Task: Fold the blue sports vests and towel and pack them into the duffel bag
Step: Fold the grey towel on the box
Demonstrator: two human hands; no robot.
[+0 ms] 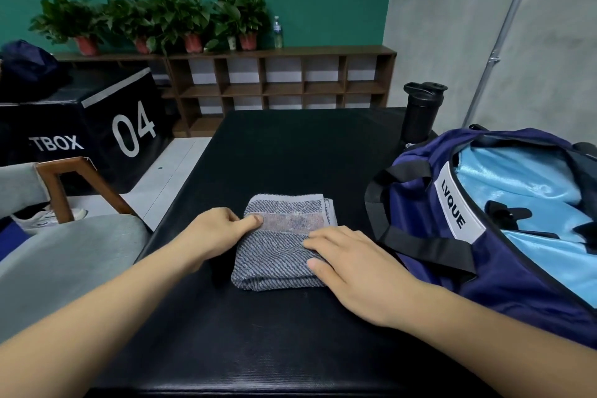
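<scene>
- Towel (277, 255): folded to a thick grey-blue striped pad, lying flat near the middle of the black padded table (290, 152), just left of the duffel bag (504, 284). Several layer edges show at its far right corner.
- Left hand (214, 231): thumb lies on top of the towel's left edge and the fingers curl at that edge, so it has a pinch on the fold. Right hand (352, 268): fingers straight and flat, pressing the right side down; it grips nothing.
- Risk 1: if you lift by the left pinch alone, the loose layers on the right will likely fan open. Get your right fingers under before you raise it.
- Risk 2: the carry straps (429, 247) lie looped on the bag's near side, between towel and opening. A low, dragged transfer could snag there and pull the fold apart.
- Risk 3: the opening is unzipped and light blue shiny fabric (523, 178) shows inside. You cannot tell from here whether that is vests or lining. If vests, pushing the towel in hard could rumple them.
- Risk 4: the black shaker bottle (420, 113) stands just behind the bag; shoving the bag back could tip it.
</scene>
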